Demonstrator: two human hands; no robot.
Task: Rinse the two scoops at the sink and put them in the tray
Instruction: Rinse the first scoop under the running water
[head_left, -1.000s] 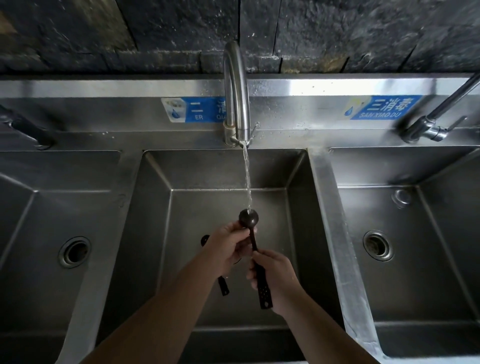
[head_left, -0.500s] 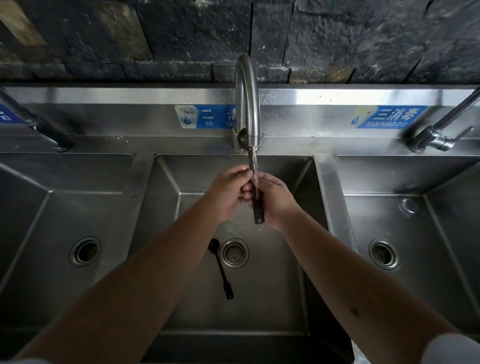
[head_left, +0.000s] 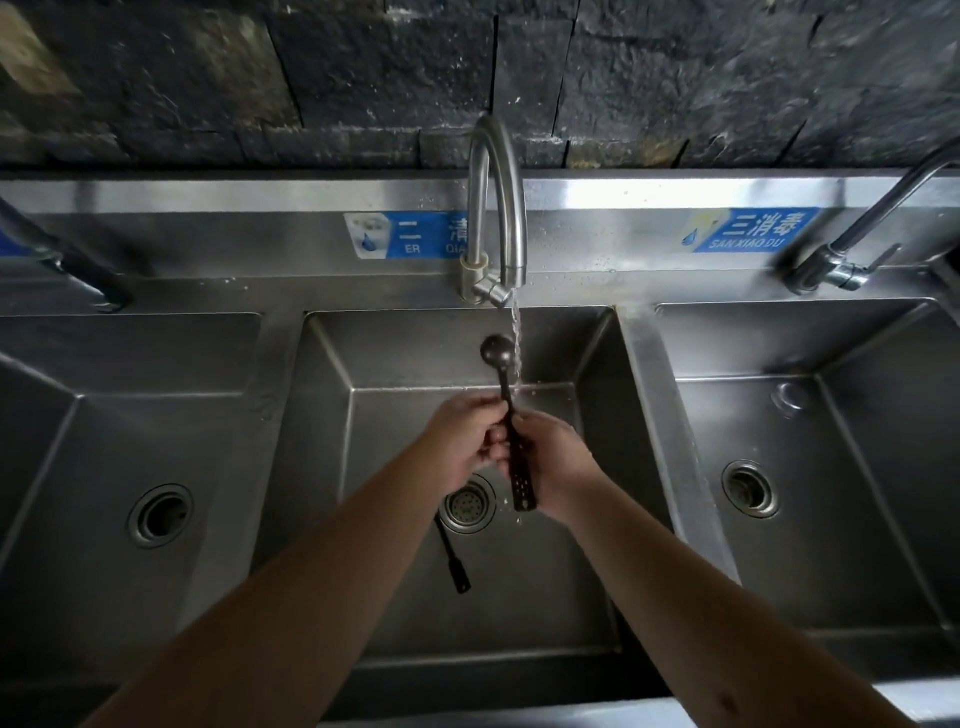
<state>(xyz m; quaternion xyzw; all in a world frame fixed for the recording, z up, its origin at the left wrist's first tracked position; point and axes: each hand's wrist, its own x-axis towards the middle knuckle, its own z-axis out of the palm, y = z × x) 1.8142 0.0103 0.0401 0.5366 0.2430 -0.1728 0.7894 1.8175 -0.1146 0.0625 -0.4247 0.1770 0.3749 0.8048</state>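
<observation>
Now both hands hold one dark long-handled scoop (head_left: 506, 415) upright beside the running water, centre of frame.

Left hand (head_left: 467, 441) and right hand (head_left: 553, 457) each close their grip on the handle, bowl up, the perforated handle end hanging below. Water falls from the curved steel tap (head_left: 496, 208) just right of the bowl. A second dark scoop (head_left: 453, 558) lies on the floor of the middle steel sink basin (head_left: 332, 415), beside the round drain strainer (head_left: 467, 506), partly hidden by the left forearm.
</observation>
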